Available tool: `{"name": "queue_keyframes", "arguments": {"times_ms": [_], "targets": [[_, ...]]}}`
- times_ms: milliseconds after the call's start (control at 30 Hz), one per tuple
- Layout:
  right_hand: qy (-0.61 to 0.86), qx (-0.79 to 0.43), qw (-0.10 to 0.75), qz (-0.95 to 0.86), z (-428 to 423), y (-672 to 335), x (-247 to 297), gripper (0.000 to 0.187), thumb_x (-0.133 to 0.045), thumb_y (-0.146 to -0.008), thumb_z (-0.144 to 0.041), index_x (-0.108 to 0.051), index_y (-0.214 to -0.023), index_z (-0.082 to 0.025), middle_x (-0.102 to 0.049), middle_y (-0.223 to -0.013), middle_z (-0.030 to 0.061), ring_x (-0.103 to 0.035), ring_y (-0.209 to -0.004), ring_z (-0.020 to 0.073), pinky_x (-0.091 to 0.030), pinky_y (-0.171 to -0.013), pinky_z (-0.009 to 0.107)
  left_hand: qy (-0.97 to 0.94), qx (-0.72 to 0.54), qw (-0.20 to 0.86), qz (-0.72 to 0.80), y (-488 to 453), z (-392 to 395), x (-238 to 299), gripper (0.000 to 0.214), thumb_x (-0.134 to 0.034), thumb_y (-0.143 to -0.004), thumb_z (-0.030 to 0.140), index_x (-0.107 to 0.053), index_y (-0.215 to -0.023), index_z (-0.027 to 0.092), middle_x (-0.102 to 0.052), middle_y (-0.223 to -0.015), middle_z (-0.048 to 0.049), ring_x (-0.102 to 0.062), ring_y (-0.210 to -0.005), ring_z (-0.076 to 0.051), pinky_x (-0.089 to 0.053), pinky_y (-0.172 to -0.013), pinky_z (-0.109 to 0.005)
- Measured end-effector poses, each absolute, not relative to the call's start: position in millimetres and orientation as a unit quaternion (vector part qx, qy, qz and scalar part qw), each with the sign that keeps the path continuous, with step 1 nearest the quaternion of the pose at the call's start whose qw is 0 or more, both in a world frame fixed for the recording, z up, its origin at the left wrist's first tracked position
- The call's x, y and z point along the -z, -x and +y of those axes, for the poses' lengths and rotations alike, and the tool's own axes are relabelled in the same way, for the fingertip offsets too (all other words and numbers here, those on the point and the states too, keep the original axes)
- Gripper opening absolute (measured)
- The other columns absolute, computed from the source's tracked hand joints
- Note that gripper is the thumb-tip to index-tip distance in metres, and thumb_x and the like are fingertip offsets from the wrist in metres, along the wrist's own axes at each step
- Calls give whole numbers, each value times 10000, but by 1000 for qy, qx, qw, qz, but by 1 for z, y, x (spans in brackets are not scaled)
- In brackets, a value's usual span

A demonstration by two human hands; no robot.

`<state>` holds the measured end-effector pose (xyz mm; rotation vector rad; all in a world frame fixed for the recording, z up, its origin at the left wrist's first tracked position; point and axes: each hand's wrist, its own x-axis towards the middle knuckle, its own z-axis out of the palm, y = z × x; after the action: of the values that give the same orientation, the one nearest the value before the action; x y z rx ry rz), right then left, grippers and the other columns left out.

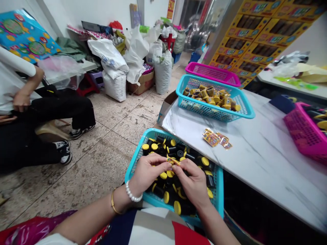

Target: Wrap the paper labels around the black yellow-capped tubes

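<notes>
My left hand (147, 172) and my right hand (192, 180) meet over a turquoise basket (219, 190) on my lap. Both pinch a small yellow and orange label (173, 161) between their fingertips. The basket is full of black tubes with yellow caps (176, 204). A few more loose labels (217, 139) lie on the white marble table (258, 149) just beyond the basket. A second turquoise basket (245, 112) further back on the table holds several labelled tubes (212, 96).
A pink basket (212, 73) sits behind the turquoise one, another pink basket (304, 134) at the right edge. Yellow boxes (263, 37) are stacked at the back right. A seated person (28, 112) is on the left; white sacks (114, 75) stand on the tiled floor.
</notes>
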<state>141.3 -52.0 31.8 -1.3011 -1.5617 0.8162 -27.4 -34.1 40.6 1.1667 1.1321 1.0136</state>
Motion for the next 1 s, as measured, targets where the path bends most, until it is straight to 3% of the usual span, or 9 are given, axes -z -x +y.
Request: {"name": "queue_keyframes", "arguments": {"times_ms": [133,267,367,467,567,767,833,933,1000], "targets": [[529,-310,440,-656,-53,-141,-30,193,-636,-862,-274,-682,-686,-208,-581,-708,34,-545,-669,165,-430,-625,285,-409,-385,649,513,30,-28,-36,257,-761,-712,380,-779,-835,156,-592,-552,10,-382,-429,-64,-283,-409,-194],[532,-296,433,-665,-55,-141,-28,178,-638,-863,-275,-689,-707,-206,-580,-710,31,-546,-655,158,-426,-609,278,-486,-401,586,510,35,-26,-38,125,-759,-713,303,-790,-735,184,-632,-684,-24,-541,-645,-122,-423,-592,-218],[533,-299,432,-664,-55,-141,-26,191,-643,-859,-288,-676,-691,-203,-582,-699,28,-541,-645,156,-422,-606,279,-532,-378,569,499,38,-25,-42,124,-745,-732,289,-784,-675,186,-637,-698,-34,-566,-725,-147,-437,-679,-234],[533,-330,430,-649,-53,-142,-26,200,-621,-871,-298,-670,-702,-204,-603,-704,25,-547,-660,160,-427,-633,281,-507,-371,592,504,37,-24,-42,156,-741,-727,303,-770,-663,163,-623,-634,-22,-533,-616,-122,-403,-575,-220],[545,-355,426,-629,-52,-144,-26,194,-603,-878,-293,-664,-715,-206,-622,-726,23,-558,-690,165,-432,-665,283,-450,-358,626,527,36,-23,-40,226,-757,-696,358,-757,-678,133,-517,-477,21,-390,-437,-72,-255,-420,-202],[554,-349,426,-624,-51,-141,-25,209,-603,-867,-307,-662,-693,-208,-620,-719,26,-558,-697,173,-434,-684,298,-377,-327,707,500,36,-23,-36,326,-777,-672,398,-740,-822,111,-506,-430,39,-336,-354,-38,-166,-361,-174],[562,-386,424,-597,-50,-141,-24,195,-612,-857,-332,-657,-715,-207,-624,-736,23,-555,-710,173,-437,-693,293,-364,-317,722,495,35,-23,-32,322,-780,-672,403,-716,-796,113,-515,-427,36,-344,-337,-34,-157,-351,-165],[549,-526,427,-489,-47,-146,-22,127,-593,-852,-327,-647,-900,-222,-630,-822,5,-525,-655,137,-426,-622,258,-330,-343,732,489,33,-21,-23,311,-799,-657,394,-641,-726,135,-526,-446,44,-371,-325,-32,-163,-334,-152],[515,-601,441,-423,-46,-153,-21,207,-597,-832,-289,-627,-1031,-237,-625,-867,1,-524,-652,122,-428,-614,241,-297,-366,737,484,32,-18,-17,318,-813,-643,373,-606,-710,142,-533,-470,50,-374,-323,-27,-175,-322,-144]]}}
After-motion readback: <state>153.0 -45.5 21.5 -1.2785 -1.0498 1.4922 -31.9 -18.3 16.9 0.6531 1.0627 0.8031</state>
